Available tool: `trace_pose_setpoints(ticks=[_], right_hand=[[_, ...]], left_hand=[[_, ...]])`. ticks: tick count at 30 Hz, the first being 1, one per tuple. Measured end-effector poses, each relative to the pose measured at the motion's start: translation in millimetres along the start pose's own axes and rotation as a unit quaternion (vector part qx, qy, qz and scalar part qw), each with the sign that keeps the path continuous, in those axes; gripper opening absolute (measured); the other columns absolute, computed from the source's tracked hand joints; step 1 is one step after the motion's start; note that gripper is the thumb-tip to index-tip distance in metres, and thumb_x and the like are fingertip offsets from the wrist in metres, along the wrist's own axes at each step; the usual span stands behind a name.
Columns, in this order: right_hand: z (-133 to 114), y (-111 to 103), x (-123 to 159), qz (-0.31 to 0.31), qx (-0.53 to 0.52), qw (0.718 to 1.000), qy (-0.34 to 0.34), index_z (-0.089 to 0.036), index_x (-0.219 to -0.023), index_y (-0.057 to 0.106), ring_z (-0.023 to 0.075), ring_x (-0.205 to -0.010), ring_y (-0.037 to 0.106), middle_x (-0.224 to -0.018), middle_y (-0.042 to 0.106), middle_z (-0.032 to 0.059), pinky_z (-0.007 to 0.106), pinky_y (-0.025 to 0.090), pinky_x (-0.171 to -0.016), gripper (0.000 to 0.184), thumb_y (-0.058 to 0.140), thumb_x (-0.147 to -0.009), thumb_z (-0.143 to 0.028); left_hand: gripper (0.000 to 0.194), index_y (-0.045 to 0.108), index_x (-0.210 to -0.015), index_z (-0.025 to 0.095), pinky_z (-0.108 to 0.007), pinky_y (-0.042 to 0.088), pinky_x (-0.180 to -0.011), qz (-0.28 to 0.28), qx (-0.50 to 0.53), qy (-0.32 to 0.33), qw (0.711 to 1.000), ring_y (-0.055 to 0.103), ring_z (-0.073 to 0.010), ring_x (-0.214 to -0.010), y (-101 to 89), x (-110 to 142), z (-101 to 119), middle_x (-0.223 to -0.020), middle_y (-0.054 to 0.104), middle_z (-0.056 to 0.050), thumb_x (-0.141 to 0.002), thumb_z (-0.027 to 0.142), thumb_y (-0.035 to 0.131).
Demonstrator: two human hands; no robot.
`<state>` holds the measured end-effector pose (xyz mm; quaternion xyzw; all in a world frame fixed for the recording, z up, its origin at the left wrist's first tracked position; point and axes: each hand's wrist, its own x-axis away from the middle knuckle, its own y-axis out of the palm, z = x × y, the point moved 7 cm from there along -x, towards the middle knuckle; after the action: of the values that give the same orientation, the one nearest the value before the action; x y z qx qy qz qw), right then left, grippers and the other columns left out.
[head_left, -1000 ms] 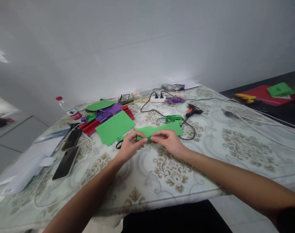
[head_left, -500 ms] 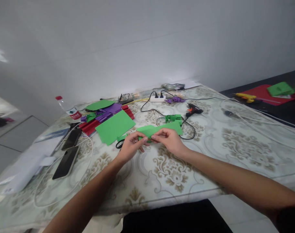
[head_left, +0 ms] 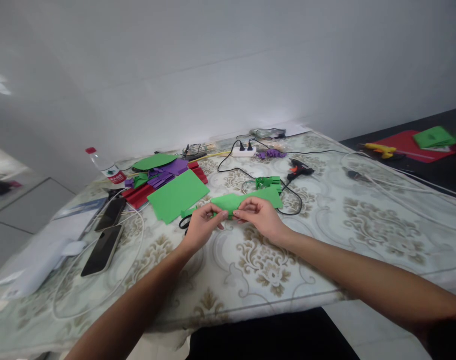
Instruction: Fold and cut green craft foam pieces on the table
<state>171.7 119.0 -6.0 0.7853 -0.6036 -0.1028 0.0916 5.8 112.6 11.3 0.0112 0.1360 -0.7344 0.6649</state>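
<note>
A long strip of green craft paper (head_left: 231, 201) stretches between my hands, its far part running on past my right hand. My left hand (head_left: 204, 222) pinches its near edge at the left between thumb and fingers. A short way to the right, my right hand (head_left: 261, 216) is closed on the same edge. Partly hidden behind my left hand lie the black handles of scissors (head_left: 184, 221). Larger green sheets (head_left: 178, 196) rest to the left, and a fringed green piece (head_left: 268, 183) sits just beyond the strip.
A black glue gun (head_left: 300, 170) with its cord lies right of the strip. Behind stands a white power strip (head_left: 244, 151). Purple pieces (head_left: 169, 173), a bottle (head_left: 106, 167) and phones (head_left: 102, 251) are on the left. A yellow glue gun (head_left: 380, 149) lies far right.
My fingers have shifted slightly along the near edge of the green strip, which now shows flatter between them. Everything else stays in place.
</note>
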Motion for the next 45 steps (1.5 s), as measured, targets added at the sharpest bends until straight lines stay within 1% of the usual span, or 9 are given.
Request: trace_pose_setpoints(ticks=[8,12,19,21,26,31,35,39,45], right_hand=[[7,0,0,-0.009,0.006,1.000,0.014,-0.025,-0.086,0.045,0.0216,-0.071,0.075,-0.064,0.066,-0.0063,0.034,0.060,-0.068,0.055,0.089,-0.061,-0.047],[13,-1,-1,-0.008,0.014,1.000,0.022,-0.027,-0.094,0.040,0.0214,-0.069,0.074,-0.061,0.062,-0.0092,0.031,0.059,-0.064,0.060,0.088,-0.062,-0.044],[11,1,2,-0.017,0.035,0.999,0.036,-0.025,-0.108,0.047,0.0179,-0.061,0.070,-0.054,0.051,-0.0132,0.027,0.055,-0.058,0.057,0.084,-0.065,-0.033],[10,2,2,-0.022,0.048,0.998,0.036,-0.024,-0.110,0.051,0.0183,-0.061,0.070,-0.054,0.053,-0.0118,0.027,0.055,-0.057,0.055,0.084,-0.066,-0.032],[11,4,2,-0.039,0.048,0.998,0.033,-0.022,-0.086,0.055,0.0191,-0.065,0.069,-0.062,0.061,-0.0055,0.028,0.054,-0.057,0.042,0.086,-0.062,-0.038],[7,5,2,-0.036,0.041,0.998,0.035,-0.023,-0.067,0.047,0.0188,-0.063,0.065,-0.056,0.048,-0.0063,0.028,0.053,-0.058,0.048,0.085,-0.061,-0.050],[2,5,2,-0.028,0.064,0.997,0.014,-0.022,-0.059,0.041,0.0126,-0.055,0.052,-0.054,0.038,-0.0075,0.027,0.052,-0.057,0.054,0.084,-0.061,-0.054],[2,7,2,-0.039,0.071,0.997,0.012,-0.022,-0.060,0.043,0.0129,-0.057,0.054,-0.055,0.042,-0.0071,0.026,0.052,-0.056,0.052,0.085,-0.060,-0.052],[5,9,3,-0.053,0.048,0.997,0.025,-0.021,-0.074,0.052,0.0146,-0.063,0.063,-0.063,0.056,-0.0062,0.027,0.053,-0.060,0.045,0.089,-0.057,-0.041]], left_hand=[[0.033,0.059,-0.076,0.017,-0.020,0.049,-0.044,0.018,-0.026,0.016,0.999,0.057,-0.0092,-0.048,0.7,2,4,-0.062,0.063,0.002,-0.075,0.044,0.078],[0.033,0.056,-0.080,0.018,-0.020,0.051,-0.045,0.019,-0.022,0.011,1.000,0.060,-0.0106,-0.051,1.4,1,-3,-0.062,0.061,0.004,-0.075,0.042,0.078],[0.025,0.058,-0.085,0.019,-0.020,0.051,-0.047,-0.003,-0.045,0.026,0.999,0.061,-0.0104,-0.055,2.6,2,-7,-0.068,0.057,0.004,-0.080,0.037,0.074],[0.023,0.061,-0.087,0.019,-0.020,0.051,-0.047,-0.017,-0.060,0.040,0.997,0.058,-0.0086,-0.053,3.5,3,-6,-0.075,0.060,0.002,-0.080,0.037,0.074],[0.025,0.065,-0.086,0.017,-0.020,0.051,-0.047,-0.046,-0.080,0.051,0.994,0.058,-0.0077,-0.054,6.0,3,-5,-0.081,0.064,-0.001,-0.081,0.040,0.075],[0.026,0.063,-0.085,0.018,-0.019,0.052,-0.048,-0.035,-0.051,0.039,0.997,0.060,-0.0074,-0.053,5.3,2,-5,-0.076,0.062,0.001,-0.080,0.040,0.076],[0.032,0.055,-0.087,0.019,-0.018,0.052,-0.047,-0.007,-0.004,0.031,1.000,0.063,-0.0082,-0.054,2.5,0,-3,-0.076,0.059,0.004,-0.075,0.037,0.079],[0.041,0.043,-0.089,0.022,-0.017,0.050,-0.045,0.011,0.039,0.008,0.999,0.063,-0.0089,-0.050,-0.6,-2,-6,-0.068,0.058,0.008,-0.074,0.034,0.079],[0.052,0.033,-0.091,0.024,-0.019,0.052,-0.047,0.033,0.069,-0.012,0.997,0.066,-0.0114,-0.049,-3.1,-2,-10,-0.063,0.060,0.011,-0.070,0.035,0.079]])
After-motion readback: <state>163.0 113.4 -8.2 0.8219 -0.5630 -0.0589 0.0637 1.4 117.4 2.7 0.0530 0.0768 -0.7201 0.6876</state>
